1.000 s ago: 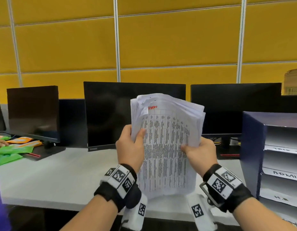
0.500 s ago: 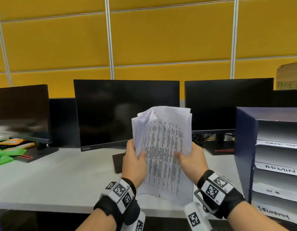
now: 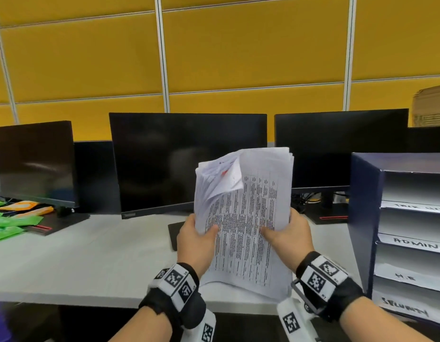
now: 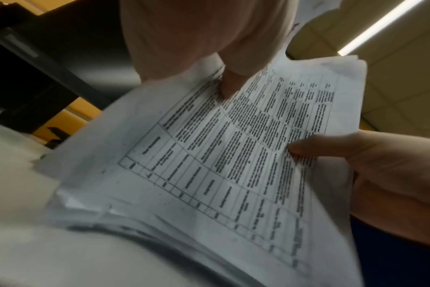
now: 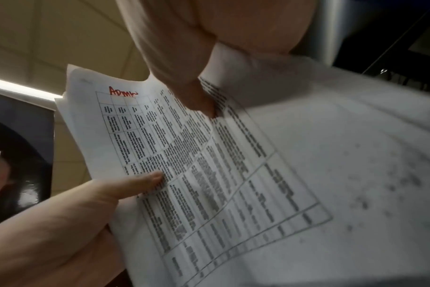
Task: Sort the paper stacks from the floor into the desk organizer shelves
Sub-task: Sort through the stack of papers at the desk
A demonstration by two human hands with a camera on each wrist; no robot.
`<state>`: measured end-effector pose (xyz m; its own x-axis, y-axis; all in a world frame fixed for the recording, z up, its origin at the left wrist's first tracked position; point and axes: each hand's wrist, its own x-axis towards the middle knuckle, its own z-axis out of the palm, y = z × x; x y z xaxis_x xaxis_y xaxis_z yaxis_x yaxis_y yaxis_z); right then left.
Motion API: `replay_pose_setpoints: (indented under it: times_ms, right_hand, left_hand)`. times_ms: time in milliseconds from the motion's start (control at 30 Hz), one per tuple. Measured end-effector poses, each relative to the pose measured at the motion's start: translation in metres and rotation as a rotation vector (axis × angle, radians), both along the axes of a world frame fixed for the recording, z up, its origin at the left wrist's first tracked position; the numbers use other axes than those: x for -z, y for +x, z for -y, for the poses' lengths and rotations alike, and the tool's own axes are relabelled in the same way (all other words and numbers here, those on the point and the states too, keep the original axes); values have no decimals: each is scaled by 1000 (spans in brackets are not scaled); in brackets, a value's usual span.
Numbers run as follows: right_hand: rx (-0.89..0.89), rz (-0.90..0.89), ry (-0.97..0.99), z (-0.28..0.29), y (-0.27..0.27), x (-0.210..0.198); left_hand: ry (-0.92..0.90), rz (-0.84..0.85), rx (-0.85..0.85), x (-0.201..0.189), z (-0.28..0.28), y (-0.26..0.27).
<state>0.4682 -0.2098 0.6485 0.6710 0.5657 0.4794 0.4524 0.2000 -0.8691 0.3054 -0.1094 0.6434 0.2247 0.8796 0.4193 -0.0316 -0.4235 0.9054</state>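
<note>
**Currently: ADMIN stack in both hands, organizer to the right**

Both hands are clamped on the stack [image 3: 241, 218], held upright above the counter [image 3: 78, 262]. Left hand [image 3: 194, 239] pinches the left edge, thumb on the printed face. Right hand [image 3: 288, 236] does the same on the right edge. Both thumbs show flat on the table print in the wrist views; the fingers behind the sheets are hidden.

Red "ADMIN" [image 5: 123, 91] is written at the top of the front sheet. Organizer [image 3: 364, 218] stands on the counter, right of the stack and not touching it. Shelf labels readable: ADMIN [image 3: 416, 244], H.R, SECURITY; the top label is too blurred to read. The ADMIN shelf looks like the target.

Handling, judged:
- Loose sheets, no clip or staple visible. Likely light but floppy.
- Top left corner of the front sheet is curled over; top edges are fanned and uneven, so it could snag on a shelf lip.
- Sheets will slide against each other if the pinch loosens.
- Best hold: both long edges near mid-height, as now. Tapping the edges square on the counter before feeding in flat would help.
</note>
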Motion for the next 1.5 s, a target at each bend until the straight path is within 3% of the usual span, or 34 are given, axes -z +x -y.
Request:
replay_pose_setpoints:
  times_ms: [100,233,433,700,867,1067,1367,1500]
  right_hand:
    - [-10,19,74,0,-8,1]
    - [-59,69,-63,-4,-3,11]
    - [-50,-54,-144,-9,10,16]
    - [-187,-95,-187,-6,17,7]
    - [-209,-99,-219,-10,22,10]
    - [-236,-112,-256,-11,24,9]
    - [-231,-156,-277,-12,27,10]
    - [-245,-156,-270,-11,25,8]
  left_hand:
    - [2,79,-27,-1,6,3]
    - [-59,-23,40,2,1,-1]
    - [-41,-4,6,-2,-5,-5]
    - [333,213,-54,-44,12,-26]
    - [719,104,-299,-51,2,-31]
    - [858,-21,-517,-51,-2,-31]
    - [937,-26,-455,-38,-12,-35]
    - [747,-44,-384,-33,-12,-34]
